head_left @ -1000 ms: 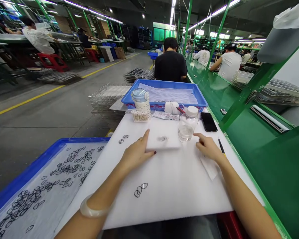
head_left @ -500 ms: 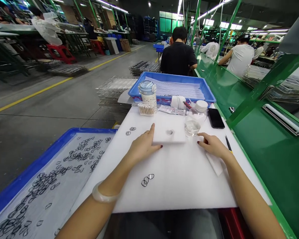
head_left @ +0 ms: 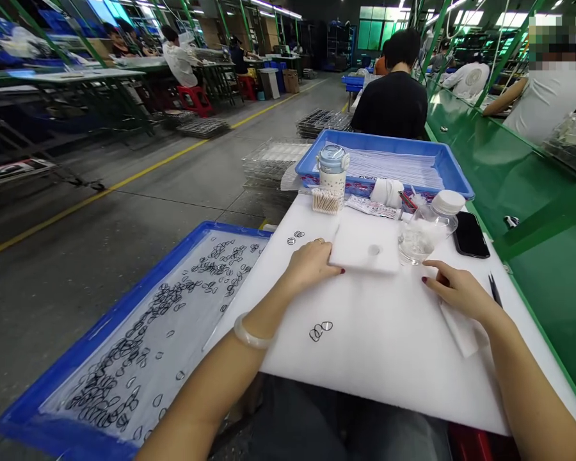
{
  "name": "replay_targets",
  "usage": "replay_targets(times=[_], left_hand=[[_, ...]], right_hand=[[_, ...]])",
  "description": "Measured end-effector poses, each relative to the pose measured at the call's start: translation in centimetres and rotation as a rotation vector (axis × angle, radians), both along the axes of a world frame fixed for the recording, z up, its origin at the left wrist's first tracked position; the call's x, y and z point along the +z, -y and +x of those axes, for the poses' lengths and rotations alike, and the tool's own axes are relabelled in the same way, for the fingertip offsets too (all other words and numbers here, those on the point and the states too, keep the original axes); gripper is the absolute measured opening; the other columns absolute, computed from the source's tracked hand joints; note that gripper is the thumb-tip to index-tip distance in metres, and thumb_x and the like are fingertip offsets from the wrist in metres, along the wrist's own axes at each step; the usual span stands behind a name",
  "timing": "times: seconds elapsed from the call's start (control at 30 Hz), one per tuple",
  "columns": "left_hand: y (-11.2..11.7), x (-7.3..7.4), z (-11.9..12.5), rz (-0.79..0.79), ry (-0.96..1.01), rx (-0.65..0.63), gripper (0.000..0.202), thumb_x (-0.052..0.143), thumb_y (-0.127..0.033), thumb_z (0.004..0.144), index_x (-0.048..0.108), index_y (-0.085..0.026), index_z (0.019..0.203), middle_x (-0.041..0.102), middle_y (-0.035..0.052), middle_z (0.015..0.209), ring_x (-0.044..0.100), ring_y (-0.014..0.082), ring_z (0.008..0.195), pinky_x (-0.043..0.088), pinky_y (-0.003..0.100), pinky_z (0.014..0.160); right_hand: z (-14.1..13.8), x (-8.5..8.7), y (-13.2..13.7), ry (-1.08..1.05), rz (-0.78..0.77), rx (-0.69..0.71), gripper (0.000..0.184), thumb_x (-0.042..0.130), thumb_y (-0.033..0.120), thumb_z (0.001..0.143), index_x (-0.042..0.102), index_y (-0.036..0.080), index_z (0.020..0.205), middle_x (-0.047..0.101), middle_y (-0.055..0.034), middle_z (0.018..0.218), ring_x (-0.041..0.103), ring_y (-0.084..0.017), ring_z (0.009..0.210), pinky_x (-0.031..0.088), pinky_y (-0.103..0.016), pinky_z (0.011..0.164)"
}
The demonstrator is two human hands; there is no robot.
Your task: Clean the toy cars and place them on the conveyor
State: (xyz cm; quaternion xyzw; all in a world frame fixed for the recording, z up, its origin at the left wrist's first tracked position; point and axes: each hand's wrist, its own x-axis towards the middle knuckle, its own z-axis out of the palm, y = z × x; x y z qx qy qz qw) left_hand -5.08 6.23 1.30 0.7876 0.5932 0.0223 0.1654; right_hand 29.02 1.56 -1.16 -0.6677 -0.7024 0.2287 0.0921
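Observation:
A small white foam block [head_left: 358, 246] lies on the white foam-covered table, with a small round translucent spot [head_left: 375, 250] on top. My left hand [head_left: 312, 266] grips its near left corner, thumb along the front edge and the other fingers partly hidden at the side. Beside the clear cup of liquid [head_left: 415, 246] rests my right hand [head_left: 454, 288], empty, its thumb and forefinger apart and the other fingers curled. Under that hand is a folded white cloth or paper [head_left: 463, 336]. Several thin black rings [head_left: 320, 331] lie in front of the block, more rings [head_left: 296, 237] to its left.
Cotton swabs [head_left: 325, 201], a lidded cup [head_left: 333, 168], a tube [head_left: 373, 207], a clear bottle [head_left: 441, 218], a phone [head_left: 471, 235] and black tweezers [head_left: 495, 291] surround the work area. Blue trays stand behind [head_left: 456, 168] and at left [head_left: 139, 267], the left one strewn with rings.
The view has swung left, so everything sits further right. My left forefinger, stretched along the block's side before, is now bent in at its corner. My right hand stays by the cup.

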Motion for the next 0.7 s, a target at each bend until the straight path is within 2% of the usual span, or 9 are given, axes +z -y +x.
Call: replay_targets(times=[0.23, 0.4, 0.7], left_hand=[[-0.50, -0.09, -0.17, -0.006, 0.016, 0.002, 0.033, 0.069, -0.049, 0.080, 0.058, -0.019, 0.088, 0.066, 0.0084, 0.107, 0.063, 0.0288, 0.097, 0.042, 0.033, 0.066], [-0.30, 0.10, -0.07, -0.039, 0.008, 0.035, 0.037, 0.072, -0.053, 0.075, 0.056, -0.020, 0.081, 0.068, 0.0083, 0.102, 0.064, 0.0288, 0.092, 0.035, 0.032, 0.059], [-0.46, -0.22, -0.31, -0.051, 0.045, 0.036, 0.031, 0.068, -0.047, 0.079, 0.054, -0.020, 0.070, 0.069, 0.0059, 0.092, 0.064, 0.0264, 0.086, 0.031, 0.031, 0.055]], right_hand=[[-0.09, 0.15, -0.06, 0.003, 0.012, -0.005, 0.051, 0.045, 0.053, 0.090, 0.051, 0.027, 0.133, 0.056, 0.0029, 0.067, 0.054, -0.020, 0.061, 0.041, -0.033, 0.063], [-0.17, 0.31, -0.03, 0.002, 0.000, -0.016, 0.051, 0.045, 0.053, 0.089, 0.052, 0.027, 0.132, 0.057, 0.0026, 0.065, 0.055, -0.020, 0.060, 0.041, -0.033, 0.061], [-0.16, 0.34, 0.05, 0.000, 0.018, -0.009, 0.048, 0.046, 0.052, 0.089, 0.053, 0.028, 0.130, 0.058, 0.0027, 0.068, 0.055, -0.019, 0.060, 0.042, -0.032, 0.061]])
